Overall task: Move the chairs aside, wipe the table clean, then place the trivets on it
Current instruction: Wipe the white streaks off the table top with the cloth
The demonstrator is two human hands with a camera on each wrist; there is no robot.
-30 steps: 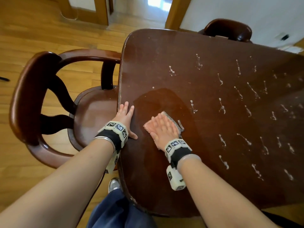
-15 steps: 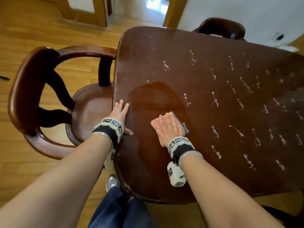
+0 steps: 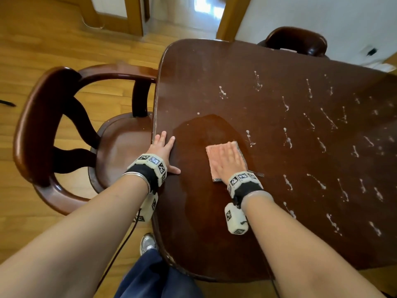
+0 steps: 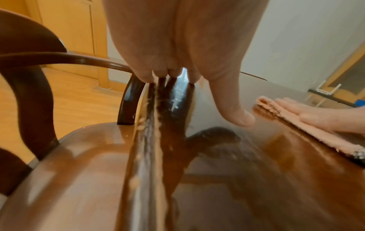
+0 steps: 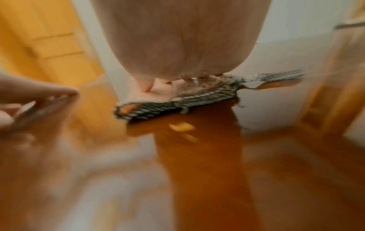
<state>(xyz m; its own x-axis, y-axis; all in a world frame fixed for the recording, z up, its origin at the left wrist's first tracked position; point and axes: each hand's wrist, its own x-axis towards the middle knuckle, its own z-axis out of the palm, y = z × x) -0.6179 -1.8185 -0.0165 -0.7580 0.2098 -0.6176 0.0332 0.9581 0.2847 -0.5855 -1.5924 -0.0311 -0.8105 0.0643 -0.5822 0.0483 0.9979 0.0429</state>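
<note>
An armchair stood tucked against the counter's left edge, a second chair at its far edge. White smears dotted the counter's right half. The right hand, grip flat and wide, pressed a pink cloth near the left edge. The left hand lay spread on that edge, holding nothing.

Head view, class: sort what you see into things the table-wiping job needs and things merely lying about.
Job:
- table
- pink cloth under the right hand
- white splatters
- left hand
- near chair
- far chair

Lying about:
- black object on floor
</note>
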